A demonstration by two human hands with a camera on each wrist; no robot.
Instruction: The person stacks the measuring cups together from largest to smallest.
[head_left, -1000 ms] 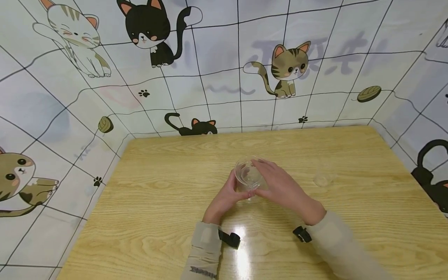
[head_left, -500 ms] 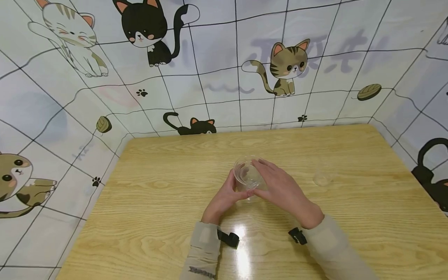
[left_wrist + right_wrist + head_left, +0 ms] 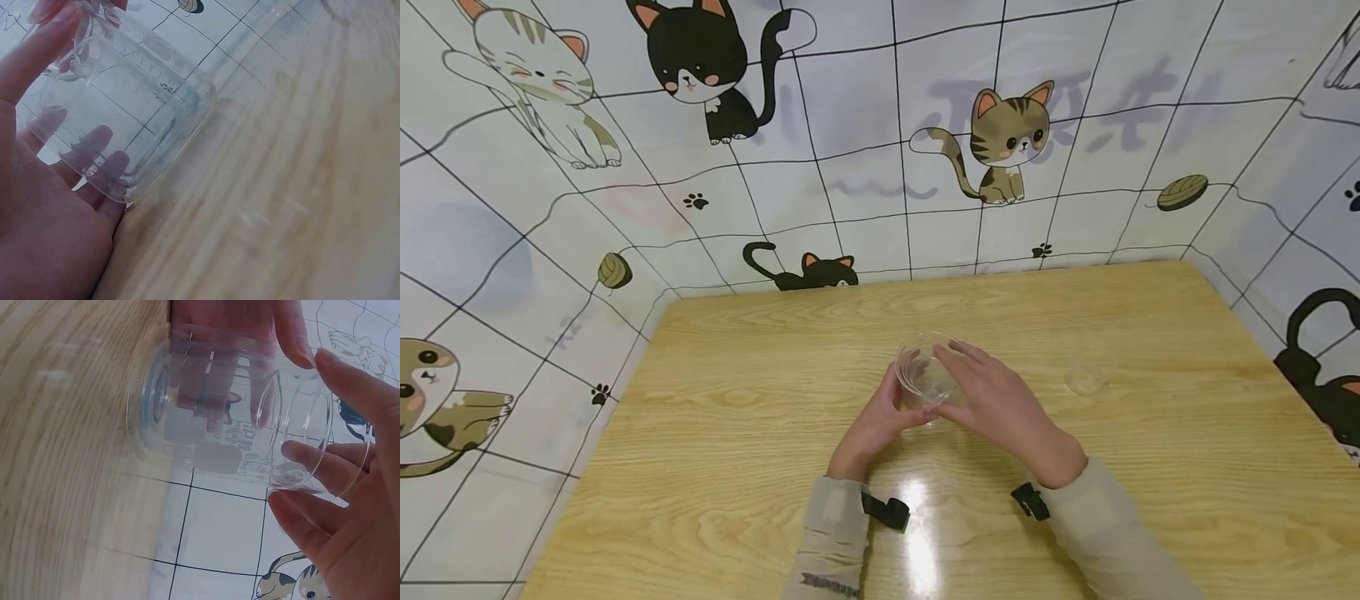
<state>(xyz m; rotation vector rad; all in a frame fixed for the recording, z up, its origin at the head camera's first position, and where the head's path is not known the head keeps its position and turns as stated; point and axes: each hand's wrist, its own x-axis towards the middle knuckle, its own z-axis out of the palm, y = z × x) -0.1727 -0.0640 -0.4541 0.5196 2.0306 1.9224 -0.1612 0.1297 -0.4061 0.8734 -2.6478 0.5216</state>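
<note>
On a wooden table [image 3: 737, 400] amid cat-print walls [image 3: 857, 100]; both hands [image 3: 880, 421] [image 3: 1003, 408] grip a clear container [image 3: 134, 106].

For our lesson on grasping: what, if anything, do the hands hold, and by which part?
A clear container: the left hand holds it around its side, the right hand around its rim end.

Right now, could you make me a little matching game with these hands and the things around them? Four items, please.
1. left hand
2. right hand
3. clear container
4. table

A. wood-grained, yellowish-brown
B. curled around the container's upper end
C. between the two hands
D. fingers along the container's body

Pairs: 1-D, 2-B, 3-C, 4-A
</note>
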